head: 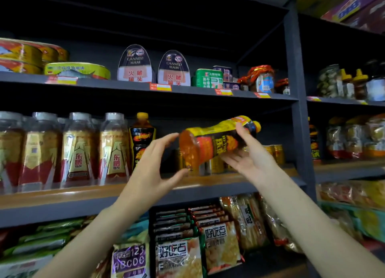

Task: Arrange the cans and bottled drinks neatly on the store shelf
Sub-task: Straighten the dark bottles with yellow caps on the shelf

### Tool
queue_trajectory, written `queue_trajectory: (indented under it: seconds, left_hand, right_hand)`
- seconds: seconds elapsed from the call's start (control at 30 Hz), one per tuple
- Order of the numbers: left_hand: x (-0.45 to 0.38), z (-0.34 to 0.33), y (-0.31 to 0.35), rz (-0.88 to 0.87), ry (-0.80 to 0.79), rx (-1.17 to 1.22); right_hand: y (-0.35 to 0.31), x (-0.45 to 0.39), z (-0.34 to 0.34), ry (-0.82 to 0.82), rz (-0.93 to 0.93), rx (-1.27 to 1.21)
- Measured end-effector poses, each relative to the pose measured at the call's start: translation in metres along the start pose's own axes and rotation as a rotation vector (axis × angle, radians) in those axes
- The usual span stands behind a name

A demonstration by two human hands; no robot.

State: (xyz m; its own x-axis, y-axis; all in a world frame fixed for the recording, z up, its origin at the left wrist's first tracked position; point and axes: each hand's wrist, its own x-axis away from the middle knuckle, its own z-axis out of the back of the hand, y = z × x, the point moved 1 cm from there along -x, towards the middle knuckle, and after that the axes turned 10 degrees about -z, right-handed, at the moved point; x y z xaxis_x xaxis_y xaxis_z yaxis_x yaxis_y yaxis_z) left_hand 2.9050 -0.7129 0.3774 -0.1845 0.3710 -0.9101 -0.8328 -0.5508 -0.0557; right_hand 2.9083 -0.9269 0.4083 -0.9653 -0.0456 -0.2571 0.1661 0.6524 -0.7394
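My right hand [250, 154] holds an orange drink bottle [210, 142] with a yellow cap, lying almost on its side in the air above the middle shelf [62, 196], cap to the right. My thumb lies over its neck and my fingers curl under its body. My left hand [154, 165] is spread just left of the bottle's base, not touching it. A matching bottle [142, 138] stands upright on the shelf. Left of it stands a row of clear bottles [77, 150] with red and gold labels. Gold cans [275, 152] stand behind my right hand.
The upper shelf holds canned ham tins [136, 66], flat fish cans [77, 70] and jars [262, 78]. Snack bags [179, 254] fill the lower shelf. A dark upright post [300, 102] divides this bay from the right one, which holds jars and packets.
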Motion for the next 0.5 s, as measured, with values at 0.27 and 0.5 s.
queue_trajectory:
  seconds: [0.27,0.5]
  left_hand:
    - [0.015,0.008,-0.079,0.184,0.008,-0.539]
    - [0.016,0.001,-0.096,0.077,-0.116,-0.824]
  right_hand:
    - [0.003,-0.037,0.014,0.051,-0.025,-0.057]
    - [0.015,-0.082,-0.033,-0.008,0.462,0.665]
